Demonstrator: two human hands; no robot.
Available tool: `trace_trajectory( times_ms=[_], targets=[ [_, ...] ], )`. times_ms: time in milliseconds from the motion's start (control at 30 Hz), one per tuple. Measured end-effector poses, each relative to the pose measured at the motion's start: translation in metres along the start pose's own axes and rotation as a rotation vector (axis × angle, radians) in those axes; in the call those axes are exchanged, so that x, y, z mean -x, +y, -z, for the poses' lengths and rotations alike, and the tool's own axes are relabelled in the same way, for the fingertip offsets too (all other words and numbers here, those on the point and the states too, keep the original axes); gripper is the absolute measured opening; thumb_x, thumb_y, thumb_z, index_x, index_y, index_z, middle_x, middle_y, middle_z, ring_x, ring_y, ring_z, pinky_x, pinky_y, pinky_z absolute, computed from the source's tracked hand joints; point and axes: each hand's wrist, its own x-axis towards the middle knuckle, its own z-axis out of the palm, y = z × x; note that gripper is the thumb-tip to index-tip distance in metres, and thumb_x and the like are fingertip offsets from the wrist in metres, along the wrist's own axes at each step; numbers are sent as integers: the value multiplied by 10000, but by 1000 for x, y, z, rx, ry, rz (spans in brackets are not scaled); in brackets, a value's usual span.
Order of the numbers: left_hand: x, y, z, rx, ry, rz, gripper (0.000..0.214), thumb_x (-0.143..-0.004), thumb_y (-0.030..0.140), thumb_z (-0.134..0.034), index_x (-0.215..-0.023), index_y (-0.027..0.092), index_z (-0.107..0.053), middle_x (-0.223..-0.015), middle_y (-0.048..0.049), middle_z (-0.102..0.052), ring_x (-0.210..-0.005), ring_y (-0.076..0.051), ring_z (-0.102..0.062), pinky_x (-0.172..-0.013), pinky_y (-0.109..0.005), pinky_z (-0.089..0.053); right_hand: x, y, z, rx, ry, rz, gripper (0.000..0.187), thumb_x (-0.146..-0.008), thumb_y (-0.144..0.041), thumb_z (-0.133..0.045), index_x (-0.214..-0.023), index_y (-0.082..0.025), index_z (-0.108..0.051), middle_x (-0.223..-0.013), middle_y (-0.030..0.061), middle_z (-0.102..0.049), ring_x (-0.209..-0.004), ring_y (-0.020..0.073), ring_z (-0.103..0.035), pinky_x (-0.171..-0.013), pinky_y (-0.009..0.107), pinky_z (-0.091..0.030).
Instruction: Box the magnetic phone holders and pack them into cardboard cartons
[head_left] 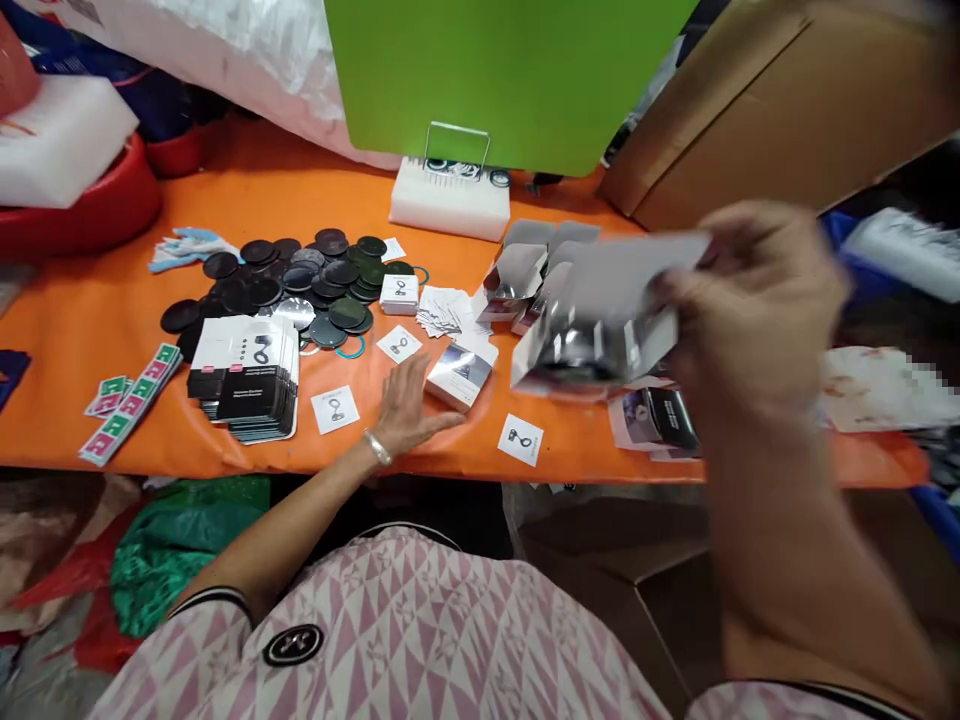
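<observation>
My right hand (pixel 765 300), raised over the right part of the table, pinches the flap of an open small cardboard box (pixel 600 290). Motion blurs this box; something dark and shiny shows in its lower part. My left hand (pixel 409 405) lies low over the orange table with fingers spread, beside a closed small box (pixel 461 375) with a printed face. Small printed leaflets (pixel 335 409) lie around that hand, one (pixel 399 344) just beyond its fingertips. Behind the raised box stand several open boxes (pixel 517 275) with flaps up.
Black round discs (pixel 330 275) are heaped at the left, behind stacked printed cards (pixel 251 380). A sticker strip (pixel 131 405) lies farther left. White foam block (pixel 450 200) and green board (pixel 510 80) stand at the back. A large cardboard carton (pixel 780 110) is at the right.
</observation>
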Motion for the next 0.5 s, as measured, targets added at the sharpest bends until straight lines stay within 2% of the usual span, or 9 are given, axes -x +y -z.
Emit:
trace_trajectory(
  times_ms=[67, 100, 200, 333, 500],
  targets=[
    [-30, 16, -4, 30, -114, 101, 840, -790, 561, -685, -1434, 126, -367, -1426, -197, -492, -1333, -336, -441, -1094, -471, -359, 52, 2, -3, -71, -14, -121, 306, -656, -147, -788, -938, -160, -670, -782, -19, -625, -665, 85, -571, -610, 226, -448],
    [-43, 23, -5, 25, -182, 165, 777, -825, 520, -657, -1431, 124, -376, -1405, -196, -515, -1324, -333, -456, -1086, -466, -367, 75, 7, -3, -39, 0, -173, 286, -659, -174, -785, -926, -167, -685, -781, -17, -641, -669, 93, -582, -620, 232, -458],
    [-64, 34, -9, -25, -346, 315, 743, -817, 453, -671, -1430, 138, -393, -1355, -192, -555, -1310, -346, -475, -1054, -468, -385, 117, 28, 3, 121, 95, -223, 207, -667, -243, -760, -856, -178, -703, -787, -11, -665, -712, 118, -602, -671, 256, -482],
    [-53, 28, -8, 20, -413, 378, 864, -718, 457, -751, -1434, 153, -376, -1386, -198, -509, -1333, -377, -434, -1045, -488, -380, 122, 61, -1, 204, 243, -185, 209, -660, -270, -700, -837, -162, -680, -767, -6, -642, -701, 125, -585, -690, 270, -483],
    [-15, 7, 4, 136, -471, 283, 586, -654, 419, -775, -1149, 171, -583, -1199, -131, -521, -1221, -345, -472, -1005, -452, -420, 106, 104, -21, 395, 388, -179, 149, -679, -230, -587, -812, -165, -597, -761, 4, -599, -702, 131, -560, -723, 287, -497]
  ],
)
